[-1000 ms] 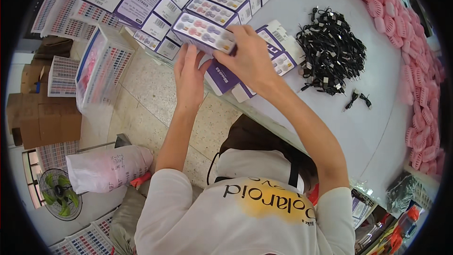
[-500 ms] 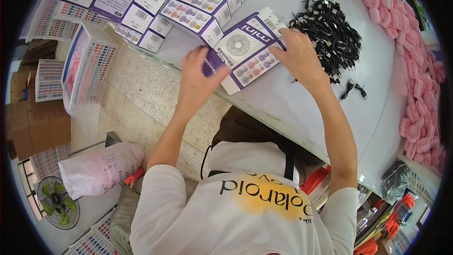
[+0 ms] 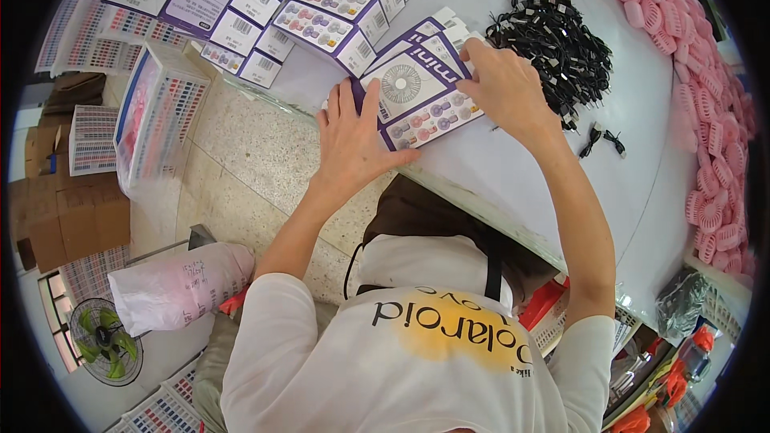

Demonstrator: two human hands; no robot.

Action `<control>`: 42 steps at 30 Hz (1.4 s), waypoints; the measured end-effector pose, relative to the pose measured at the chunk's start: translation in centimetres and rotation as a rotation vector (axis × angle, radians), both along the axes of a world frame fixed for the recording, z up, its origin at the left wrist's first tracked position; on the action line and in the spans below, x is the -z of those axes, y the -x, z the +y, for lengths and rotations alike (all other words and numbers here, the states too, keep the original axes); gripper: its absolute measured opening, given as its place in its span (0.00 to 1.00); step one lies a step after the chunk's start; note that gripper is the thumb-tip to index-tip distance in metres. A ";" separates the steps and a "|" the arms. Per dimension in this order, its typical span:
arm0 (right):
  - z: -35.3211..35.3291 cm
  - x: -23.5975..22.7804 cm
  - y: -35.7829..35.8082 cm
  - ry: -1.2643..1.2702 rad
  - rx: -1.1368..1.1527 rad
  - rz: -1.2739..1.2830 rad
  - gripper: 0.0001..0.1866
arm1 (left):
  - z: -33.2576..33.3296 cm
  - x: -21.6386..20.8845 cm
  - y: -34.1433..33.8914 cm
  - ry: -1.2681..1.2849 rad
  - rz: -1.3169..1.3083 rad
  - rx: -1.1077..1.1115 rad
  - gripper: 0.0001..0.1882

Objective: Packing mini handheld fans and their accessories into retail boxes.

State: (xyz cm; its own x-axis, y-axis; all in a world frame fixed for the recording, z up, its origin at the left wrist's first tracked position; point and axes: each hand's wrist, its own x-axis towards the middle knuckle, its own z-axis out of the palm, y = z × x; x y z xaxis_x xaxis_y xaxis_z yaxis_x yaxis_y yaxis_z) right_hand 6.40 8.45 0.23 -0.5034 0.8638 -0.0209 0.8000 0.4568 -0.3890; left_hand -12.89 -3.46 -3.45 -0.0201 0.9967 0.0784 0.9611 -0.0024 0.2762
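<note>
Though flat, angular cardboard carton point(image 3: 403, 82) between left hand point(image 3: 350, 146) and right hand point(image 3: 516, 95).

Carton point(image 3: 433, 100) — purple-white, grey fan print point(image 3: 401, 82); cable heap point(image 3: 553, 52) — black; fan pile point(image 3: 710, 168) pink; tabletop point(image 3: 529, 184) pale grey.

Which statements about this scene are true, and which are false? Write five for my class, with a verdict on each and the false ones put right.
1. The right hand is at the carton. True.
2. The cables are white. False: they are black.
3. The pink fans lie along the table's right side. True.
4. The left hand holds a cable. False: it is spread, at the carton's left edge.
5. The fan with green blades is at lower left. True.
</note>
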 end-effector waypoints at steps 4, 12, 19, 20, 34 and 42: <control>-0.9 -0.8 -1.0 0.055 -0.020 0.145 0.11 | 0.3 0.1 0.4 -0.082 -0.026 0.031 0.55; -4.6 -1.9 -4.7 0.029 -0.038 0.317 0.10 | 0.9 -1.8 -1.1 -0.044 -0.179 0.055 0.44; -6.6 -1.5 -8.1 -0.091 -0.035 0.309 0.10 | 1.6 -3.3 -8.1 0.024 -0.150 0.423 0.56; -6.6 -1.3 -8.6 -0.050 0.000 0.326 0.11 | 1.9 -3.4 -8.6 0.065 -0.143 0.420 0.56; -8.2 0.0 -14.7 0.788 0.186 1.152 0.20 | 0.9 -5.3 -11.5 -0.115 -0.184 0.548 0.57; -8.0 -3.3 -14.7 0.570 0.276 1.061 0.26 | 0.9 -5.8 -12.4 -0.195 -0.346 0.597 0.30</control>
State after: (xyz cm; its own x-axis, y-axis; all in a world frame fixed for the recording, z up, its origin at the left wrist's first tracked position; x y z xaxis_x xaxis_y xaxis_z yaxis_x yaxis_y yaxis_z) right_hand 21.10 0.48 3.55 -0.3029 0.9452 -0.1216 0.0101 -0.1244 -0.9922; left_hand -0.50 -2.61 2.36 0.4684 0.8137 0.3442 0.6374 -0.5810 0.5061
